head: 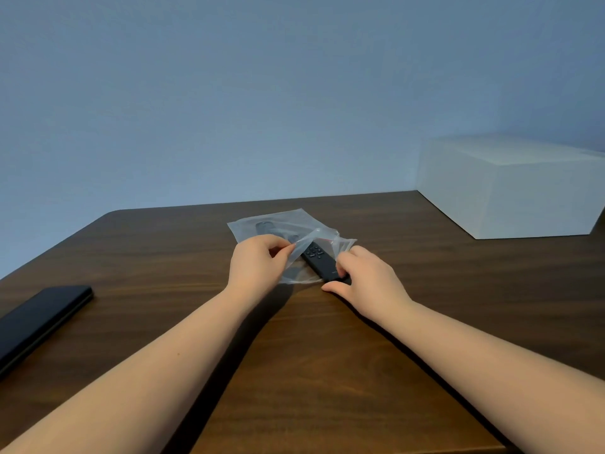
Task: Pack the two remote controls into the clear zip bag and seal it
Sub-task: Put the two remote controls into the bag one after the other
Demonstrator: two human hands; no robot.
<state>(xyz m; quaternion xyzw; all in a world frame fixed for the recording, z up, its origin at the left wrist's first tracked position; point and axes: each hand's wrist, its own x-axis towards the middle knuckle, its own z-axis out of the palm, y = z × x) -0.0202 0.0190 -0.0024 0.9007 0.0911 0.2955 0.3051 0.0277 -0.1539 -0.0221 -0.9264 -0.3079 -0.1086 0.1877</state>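
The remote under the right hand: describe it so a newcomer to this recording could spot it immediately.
On the brown wooden table, find the clear zip bag at the centre. The remote is the black bar poking out of the bag's near mouth, its end under the right hand. Unlike the other remote, blurred deep inside the plastic, its buttons show plainly.

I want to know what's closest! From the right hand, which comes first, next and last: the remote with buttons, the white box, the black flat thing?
1. Remote with buttons: touching the right hand, halfway in the clear zip bag.
2. White box: back right on the table.
3. Black flat thing: far left edge.
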